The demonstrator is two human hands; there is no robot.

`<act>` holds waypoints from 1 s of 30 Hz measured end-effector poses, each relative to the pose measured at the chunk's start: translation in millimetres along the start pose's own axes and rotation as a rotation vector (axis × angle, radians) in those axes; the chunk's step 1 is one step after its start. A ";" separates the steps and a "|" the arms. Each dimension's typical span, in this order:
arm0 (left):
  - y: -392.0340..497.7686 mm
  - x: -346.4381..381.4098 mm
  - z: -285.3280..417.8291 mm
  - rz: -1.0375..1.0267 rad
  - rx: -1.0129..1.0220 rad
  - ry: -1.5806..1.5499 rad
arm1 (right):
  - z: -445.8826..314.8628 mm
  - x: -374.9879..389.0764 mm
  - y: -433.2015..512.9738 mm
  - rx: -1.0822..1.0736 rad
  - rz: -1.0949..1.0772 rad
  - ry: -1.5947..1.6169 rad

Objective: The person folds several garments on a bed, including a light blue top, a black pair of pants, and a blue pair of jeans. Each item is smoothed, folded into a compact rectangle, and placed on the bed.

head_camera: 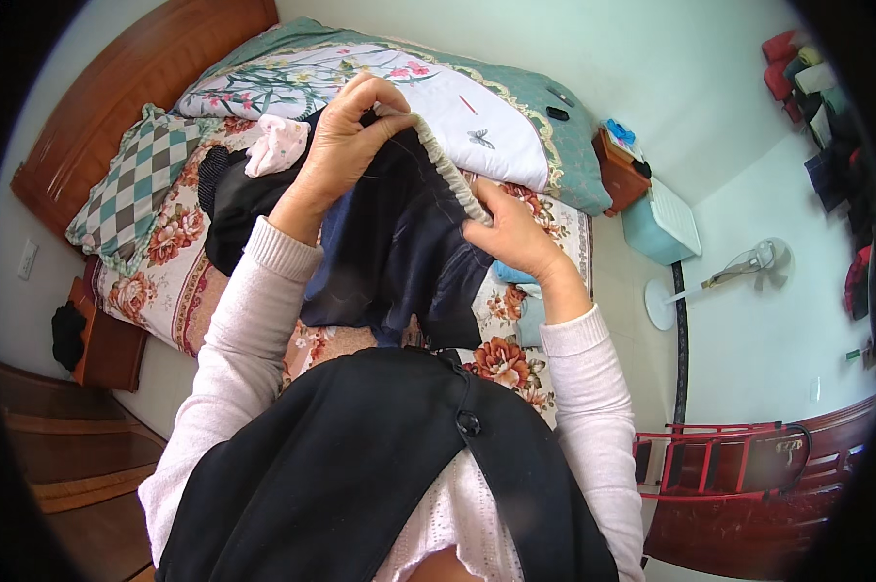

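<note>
Between my hands hangs a dark navy garment (409, 218) with a gathered cream elastic waistband (441, 160). My left hand (354, 134) pinches one end of the band between thumb and fingers, higher up in the view. The other end is gripped by my right hand (507, 225). The band slants down from left to right, and the dark cloth drops below it over the bed. To the left of the garment lie black clothing (245, 218) and a pale pink cloth (278, 145) with small spots. Folded blue cloths (514, 273) lie partly hidden under my right forearm.
The bed has a floral sheet (503, 364), a checked pillow (136, 182) and a green-and-white quilt (438, 87). At right stand a lidded plastic bin (659, 222), a fan (761, 258) and a red metal stepladder (721, 458). A wooden nightstand (110, 349) is at left.
</note>
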State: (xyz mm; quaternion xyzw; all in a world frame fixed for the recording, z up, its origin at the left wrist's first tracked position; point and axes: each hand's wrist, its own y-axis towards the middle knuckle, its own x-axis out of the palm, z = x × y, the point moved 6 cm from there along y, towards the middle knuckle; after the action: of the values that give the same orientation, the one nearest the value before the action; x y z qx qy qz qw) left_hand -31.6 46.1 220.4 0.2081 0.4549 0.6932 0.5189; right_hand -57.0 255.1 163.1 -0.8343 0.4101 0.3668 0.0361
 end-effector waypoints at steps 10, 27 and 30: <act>-33.9 -0.3 -47.7 -0.229 -0.292 -0.086 | 11.1 -31.9 1.7 0.091 0.126 0.024; -70.7 48.3 8.1 -0.535 0.052 0.316 | 1.2 -0.1 -5.1 -0.160 0.126 -0.233; -72.0 56.1 18.3 -0.478 0.026 0.283 | -10.3 1.1 -6.5 -0.252 0.128 -0.262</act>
State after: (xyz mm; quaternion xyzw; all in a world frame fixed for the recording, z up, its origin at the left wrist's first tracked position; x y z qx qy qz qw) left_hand -0.5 108.1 158.4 0.0026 0.5680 0.5673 0.5963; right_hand -45.9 255.0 168.3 -0.7494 0.4050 0.5224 -0.0390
